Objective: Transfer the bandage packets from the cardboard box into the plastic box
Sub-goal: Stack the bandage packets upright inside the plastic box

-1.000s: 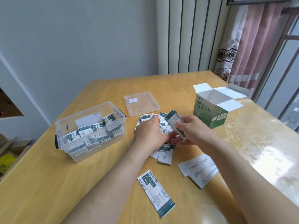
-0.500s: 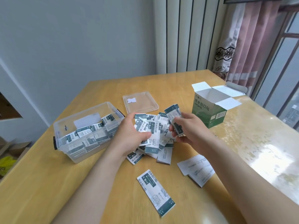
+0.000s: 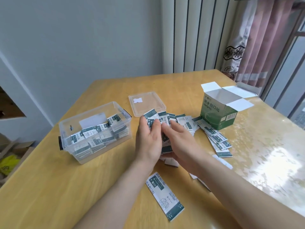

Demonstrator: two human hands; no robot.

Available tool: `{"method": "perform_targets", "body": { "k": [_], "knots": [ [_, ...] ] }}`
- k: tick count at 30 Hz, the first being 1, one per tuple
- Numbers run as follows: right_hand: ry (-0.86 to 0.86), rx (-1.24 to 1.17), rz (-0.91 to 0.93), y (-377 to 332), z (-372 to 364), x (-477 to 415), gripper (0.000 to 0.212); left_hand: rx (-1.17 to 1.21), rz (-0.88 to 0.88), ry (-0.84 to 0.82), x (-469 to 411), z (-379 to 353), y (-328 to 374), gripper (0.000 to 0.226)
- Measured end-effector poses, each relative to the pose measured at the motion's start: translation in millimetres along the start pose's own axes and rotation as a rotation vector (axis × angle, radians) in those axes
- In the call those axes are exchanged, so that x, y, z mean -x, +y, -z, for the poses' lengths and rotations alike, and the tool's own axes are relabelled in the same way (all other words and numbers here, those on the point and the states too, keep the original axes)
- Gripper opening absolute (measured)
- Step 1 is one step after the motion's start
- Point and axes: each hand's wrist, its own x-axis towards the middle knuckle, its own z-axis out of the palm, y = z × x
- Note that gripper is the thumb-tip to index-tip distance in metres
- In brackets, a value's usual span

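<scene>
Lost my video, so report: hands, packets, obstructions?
Left hand, right hand gripping bandage packets above loose pile. Plastic box open, lid set aside. Nothing between hands and box.

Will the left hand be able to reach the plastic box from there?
Probably yes: the left hand, gripping bandage packets, is beside the plastic box, whose top is open, with bare table between.
</scene>
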Motion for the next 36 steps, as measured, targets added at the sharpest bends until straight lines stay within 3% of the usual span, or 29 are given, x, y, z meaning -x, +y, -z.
{"method": "perform_targets", "body": {
  "k": [3,7,10,14,17,20,24,29,32,36],
  "knots": [
    [-0.056,-0.049,-0.037,3.1,-6.5,0.1,0.032,-0.022,0.012,-0.017,-4.2,1.8,-2.6,0.029],
    [-0.092,-0.145,-0.09,-2.4,-3.2,0.1,0.025,-0.017,0.088,-0.17,-4.9,6.2,0.2,0.05],
    [-0.102,-0.225,-0.115,-7.3,3.5,-1.0,0.025,-0.023,0.018,-0.29,-6.5,17.8,5.9,0.075],
    [-0.109,-0.214,-0.076,-10.2,10.0,-2.3,0.013,-0.425,-0.261,-0.541,-6.3,38.3,19.3,0.105],
    [-0.094,-0.093,-0.058,-7.6,12.9,-3.4,0.021,-0.765,-0.336,-0.583,2.1,34.6,24.5,0.121],
    [-0.141,0.02,-0.06,-3.9,12.6,-5.5,0.032,-0.868,-0.38,-0.557,5.3,30.1,19.6,0.117],
    [-0.151,0.048,-0.062,-3.7,14.2,-7.1,0.035,-0.831,-0.449,-0.437,4.2,30.0,19.6,0.096],
    [-0.19,0.038,-0.02,-7.0,15.6,-5.1,0.018,-0.808,-0.43,-0.481,5.2,28.0,18.4,0.093],
    [-0.24,-0.106,-0.062,-14.0,18.6,-4.7,0.006,-0.597,-0.277,-0.565,-0.7,35.2,25.1,0.093],
    [-0.444,-0.331,-0.178,-23.0,24.2,-0.6,0.016,-0.203,-0.318,-0.423,-11.3,44.3,30.5,0.049]
  ]
}}
